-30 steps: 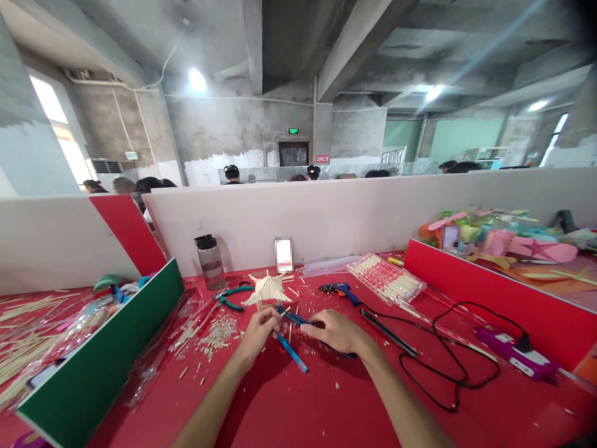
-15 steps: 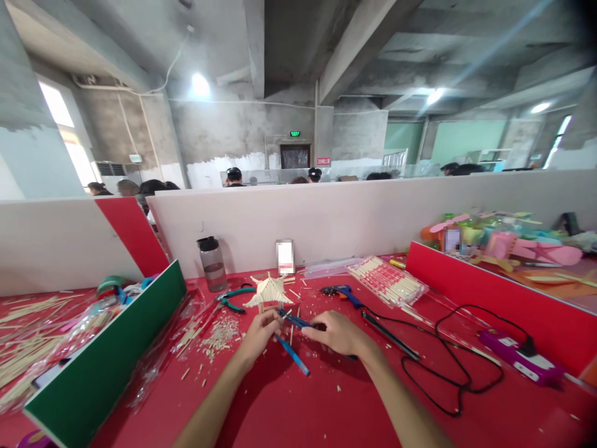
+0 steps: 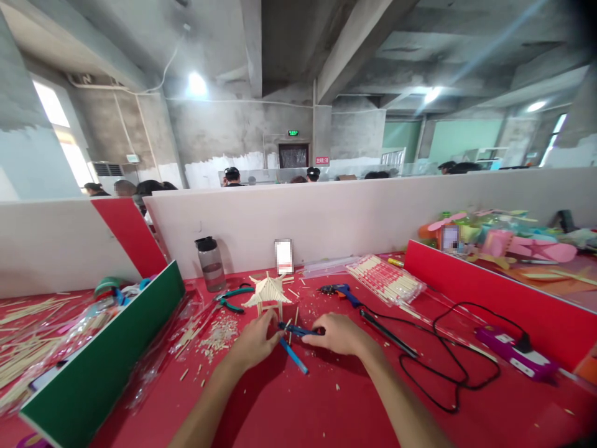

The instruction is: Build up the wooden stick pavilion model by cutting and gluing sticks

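Observation:
My right hand [image 3: 339, 333] is closed around blue-handled pliers [image 3: 298, 330], whose dark jaws point left toward my other hand. My left hand [image 3: 256, 341] has its thumb and fingers bent by the jaws; what they hold is too small or hidden to make out. Just beyond them stands a small pavilion-like model [image 3: 269, 291] of pale wooden sticks, with a peaked roof and upturned corners. Its lower posts are partly behind my left fingers. A blue pen-like rod [image 3: 295, 357] lies slanted on the red table, below the pliers. A thin stick stands out near the jaws.
Teal-handled pliers [image 3: 231, 301] and stick offcuts [image 3: 219, 333] lie left. A dark bottle [image 3: 211, 264] stands behind. To the right are a blue glue gun [image 3: 342, 292], bundled sticks [image 3: 385, 279], a black cable [image 3: 459, 367] and a purple power strip [image 3: 515, 351]. Low partitions border both sides.
My left fingers have shifted slightly left and their pinch looks looser. The pliers have tilted flatter and dropped a little, away from the model's posts. The camera view has shifted slightly.

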The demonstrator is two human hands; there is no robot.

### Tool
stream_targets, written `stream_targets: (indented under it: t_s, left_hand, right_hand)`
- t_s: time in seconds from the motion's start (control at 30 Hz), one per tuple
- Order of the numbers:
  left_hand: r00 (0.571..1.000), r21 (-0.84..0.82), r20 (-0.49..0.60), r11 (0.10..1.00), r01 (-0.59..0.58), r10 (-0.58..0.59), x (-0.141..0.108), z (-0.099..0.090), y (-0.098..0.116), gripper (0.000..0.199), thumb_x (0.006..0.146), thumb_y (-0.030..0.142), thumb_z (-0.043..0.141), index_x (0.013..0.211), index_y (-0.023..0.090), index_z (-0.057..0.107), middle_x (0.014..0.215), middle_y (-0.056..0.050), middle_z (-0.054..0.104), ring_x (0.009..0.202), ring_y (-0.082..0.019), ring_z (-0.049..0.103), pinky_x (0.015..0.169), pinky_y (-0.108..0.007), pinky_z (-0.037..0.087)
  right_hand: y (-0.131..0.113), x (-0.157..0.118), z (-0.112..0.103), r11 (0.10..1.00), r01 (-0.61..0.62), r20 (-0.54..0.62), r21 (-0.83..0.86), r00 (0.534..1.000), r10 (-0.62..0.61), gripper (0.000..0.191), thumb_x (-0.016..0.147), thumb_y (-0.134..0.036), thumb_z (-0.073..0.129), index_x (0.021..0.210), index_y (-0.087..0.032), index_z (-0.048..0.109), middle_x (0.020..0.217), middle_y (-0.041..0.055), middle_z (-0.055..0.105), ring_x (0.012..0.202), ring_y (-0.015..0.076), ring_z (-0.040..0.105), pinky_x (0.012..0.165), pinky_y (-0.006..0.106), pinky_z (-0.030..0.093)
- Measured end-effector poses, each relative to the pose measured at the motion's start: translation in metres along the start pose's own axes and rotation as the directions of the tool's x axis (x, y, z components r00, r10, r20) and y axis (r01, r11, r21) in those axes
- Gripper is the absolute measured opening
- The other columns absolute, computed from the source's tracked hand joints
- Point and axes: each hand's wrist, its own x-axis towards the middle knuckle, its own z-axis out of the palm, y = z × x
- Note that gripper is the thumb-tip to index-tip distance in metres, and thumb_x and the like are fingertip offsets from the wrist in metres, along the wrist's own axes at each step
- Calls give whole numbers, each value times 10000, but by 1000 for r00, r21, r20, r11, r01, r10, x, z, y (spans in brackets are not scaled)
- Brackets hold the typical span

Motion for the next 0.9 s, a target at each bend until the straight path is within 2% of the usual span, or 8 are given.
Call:
stream_targets:
  t_s: [0.1, 0.3, 0.5, 0.7, 0.9]
  left_hand:
    - [998, -22, 26, 998, -62, 63, 0, -2, 9, 171, 832, 303, 645, 983, 224, 629, 948, -64, 694, 843, -242, 628, 748, -298, 427]
    - [988, -134, 96, 985, -111, 124, 2, -2, 16, 236, 815, 220, 611, 1026, 230, 716, 947, -71, 714, 829, -232, 622, 749, -294, 456]
    - [991, -180, 97, 981, -73, 92, 5, -1, 14, 224, 810, 208, 626, 985, 203, 765, 908, -94, 737, 790, -238, 634, 722, -300, 458]
    - [998, -246, 38, 969, -32, 42, 7, -1, 10, 220, 774, 219, 664, 960, 190, 778, 845, -94, 735, 760, -235, 627, 732, -308, 466]
    - [998, -174, 30, 983, -53, 59, 6, -4, 3, 228, 778, 182, 638, 965, 205, 768, 843, -76, 736, 752, -223, 631, 699, -291, 462]
  right_hand:
    - [-1, 0, 0, 1000, 19, -4, -2, 1000, -19, 483, 863, -660, 531, 782, -234, 744, 691, 35, 695, 631, 172, 588, 538, 257, 248]
    - [-6, -1, -2, 1000, 15, -11, 12, 1000, -15, 425, 843, -630, 580, 814, -244, 755, 743, 41, 720, 679, 187, 607, 557, 255, 263]
    - [-7, -2, -3, 999, 35, -23, 34, 999, -34, 402, 851, -612, 588, 823, -243, 745, 761, 32, 727, 699, 186, 628, 545, 251, 253]
    - [-12, -1, 0, 1000, 15, -57, -9, 998, -16, 418, 907, -598, 533, 930, -228, 726, 901, 65, 754, 808, 223, 669, 595, 261, 298]
    - [-19, 1, 4, 997, 21, -65, -72, 998, -26, 475, 940, -618, 459, 975, -212, 703, 970, 90, 752, 894, 269, 684, 642, 283, 336]
